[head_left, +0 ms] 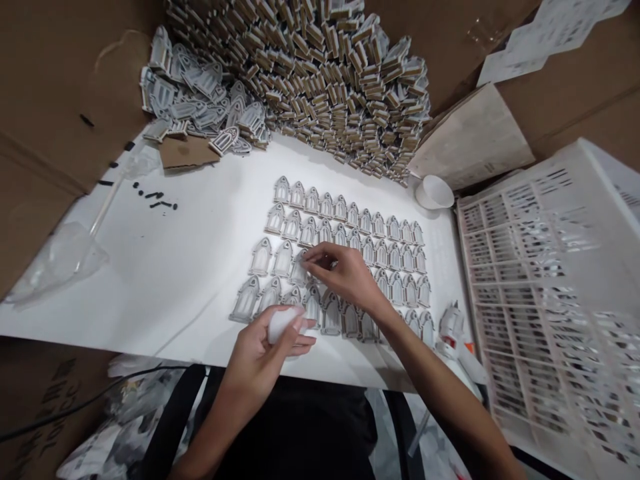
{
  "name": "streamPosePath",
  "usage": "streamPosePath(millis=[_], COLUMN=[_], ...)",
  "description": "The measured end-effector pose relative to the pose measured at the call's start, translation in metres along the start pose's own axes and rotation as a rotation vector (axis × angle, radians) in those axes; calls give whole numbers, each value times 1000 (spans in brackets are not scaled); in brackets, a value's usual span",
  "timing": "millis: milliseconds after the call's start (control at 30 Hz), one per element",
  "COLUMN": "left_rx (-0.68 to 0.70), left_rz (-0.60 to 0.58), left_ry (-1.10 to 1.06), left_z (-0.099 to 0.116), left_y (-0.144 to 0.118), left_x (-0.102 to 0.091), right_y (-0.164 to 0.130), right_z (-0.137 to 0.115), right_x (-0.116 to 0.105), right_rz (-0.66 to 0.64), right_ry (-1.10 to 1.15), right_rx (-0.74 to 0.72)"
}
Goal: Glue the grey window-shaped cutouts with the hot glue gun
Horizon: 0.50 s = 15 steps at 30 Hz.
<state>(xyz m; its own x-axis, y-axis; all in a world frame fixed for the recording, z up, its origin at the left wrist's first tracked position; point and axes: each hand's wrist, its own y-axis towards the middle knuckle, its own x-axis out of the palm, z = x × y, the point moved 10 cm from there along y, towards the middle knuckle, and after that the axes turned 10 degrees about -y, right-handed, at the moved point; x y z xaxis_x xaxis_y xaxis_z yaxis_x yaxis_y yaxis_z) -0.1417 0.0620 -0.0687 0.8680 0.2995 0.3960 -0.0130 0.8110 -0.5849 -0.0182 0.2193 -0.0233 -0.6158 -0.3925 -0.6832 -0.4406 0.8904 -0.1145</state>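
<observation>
Grey arched window-shaped cutouts [345,257] already fill four rows on our white table [190,267], while our right hand [345,275] pinches one in the third row, our left hand [267,347] cups a small white object [281,323], and a big stacked pile [345,87] waits.

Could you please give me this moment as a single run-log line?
left hand: holds small white object | right hand: fingertips on arch-shaped piece in laid-out rows | white board | stacked pieces behind | white crate right

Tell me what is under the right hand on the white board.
The right hand lies over rows of grey arch-shaped pieces, its fingertips on one in the third row. The pieces beneath its palm and wrist are covered, so their state cannot be seen.
</observation>
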Motion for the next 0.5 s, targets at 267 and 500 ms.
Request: streamPosePath(millis=[267, 500], left_rx=[16, 8], left_rz=[-14, -75], left_ry=[35, 97], left_z=[0, -2], left_y=[5, 7], left_x=[-2, 10], right_y=[-14, -61], right_z=[-11, -30], right_x=[-18, -8], right_rz=[26, -256], right_ry=[-52, 154], right_rx=[22, 9])
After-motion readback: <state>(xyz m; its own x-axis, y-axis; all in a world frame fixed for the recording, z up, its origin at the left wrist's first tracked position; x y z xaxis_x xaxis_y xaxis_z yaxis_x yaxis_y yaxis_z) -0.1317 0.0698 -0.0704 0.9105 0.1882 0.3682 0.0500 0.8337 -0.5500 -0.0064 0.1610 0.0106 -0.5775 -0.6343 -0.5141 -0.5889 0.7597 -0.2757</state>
